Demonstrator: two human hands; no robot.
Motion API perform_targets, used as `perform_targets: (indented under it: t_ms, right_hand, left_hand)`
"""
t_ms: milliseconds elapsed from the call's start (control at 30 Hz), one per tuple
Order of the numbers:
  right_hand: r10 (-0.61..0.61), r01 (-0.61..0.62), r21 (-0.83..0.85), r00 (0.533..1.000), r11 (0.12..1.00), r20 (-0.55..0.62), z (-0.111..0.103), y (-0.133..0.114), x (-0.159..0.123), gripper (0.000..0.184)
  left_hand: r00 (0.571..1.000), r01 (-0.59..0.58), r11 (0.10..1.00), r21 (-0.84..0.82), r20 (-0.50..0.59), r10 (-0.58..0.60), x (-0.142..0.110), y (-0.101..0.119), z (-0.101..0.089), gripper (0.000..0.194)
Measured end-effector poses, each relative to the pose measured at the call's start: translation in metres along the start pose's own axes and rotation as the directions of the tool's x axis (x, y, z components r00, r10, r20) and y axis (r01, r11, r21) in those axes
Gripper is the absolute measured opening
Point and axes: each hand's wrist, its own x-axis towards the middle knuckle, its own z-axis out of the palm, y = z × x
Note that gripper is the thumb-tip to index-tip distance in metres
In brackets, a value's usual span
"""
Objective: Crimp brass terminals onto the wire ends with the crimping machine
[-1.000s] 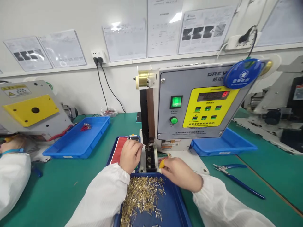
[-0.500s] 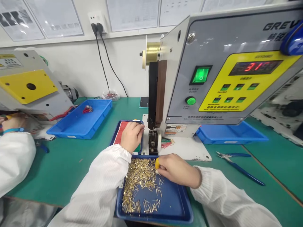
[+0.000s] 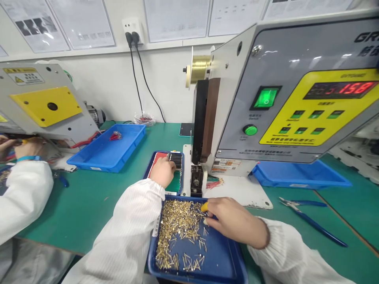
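Above the blue tray (image 3: 219,252) of brass terminals (image 3: 177,232), the right hand (image 3: 235,221) has its grip clamped on a small yellow piece (image 3: 204,207) at the pile's edge; the left hand (image 3: 161,172), by the crimping press (image 3: 239,94), lies on red wires (image 3: 156,161), grip hidden.

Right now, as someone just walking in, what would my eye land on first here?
The grey terminal-crimping machine with its yellow control panel and glowing red digits dominates the right side of the green bench. In front of it, a blue tray holds a scatter of small brass pins, with the person's right hand among them. The left hand sits over a smaller blue tray of red wires.
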Motion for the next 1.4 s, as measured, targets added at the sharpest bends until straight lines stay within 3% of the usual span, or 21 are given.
perform_targets:
  t_ms: [167, 333, 567, 1400]
  right_hand:
    - [-0.022, 0.023, 0.002, 0.999, 1.000, -0.037, 0.012, -0.006, 0.003, 0.015]
    - [0.014, -0.011, 0.086, 0.999, 0.996, -0.036, 0.010, -0.005, 0.004, 0.017]
    - [0.018, -0.008, 0.177, 0.998, 0.984, -0.053, 0.007, -0.007, 0.003, 0.013]
    - [0.012, 0.019, 0.267, 0.993, 0.963, -0.115, 0.006, -0.007, 0.007, 0.011]
  left_hand:
    - [0.996, 0.002, 1.000, 0.006, 0.093, -0.003, 0.001, -0.001, -0.002, 0.022]
    - [0.984, 0.035, 0.999, -0.024, 0.175, -0.030, 0.003, -0.003, 0.001, 0.020]
    - [0.989, 0.028, 1.000, 0.001, 0.146, -0.028, 0.001, -0.001, 0.000, 0.021]
    - [0.993, 0.053, 0.997, -0.063, 0.107, -0.046, 0.002, -0.003, 0.006, 0.014]
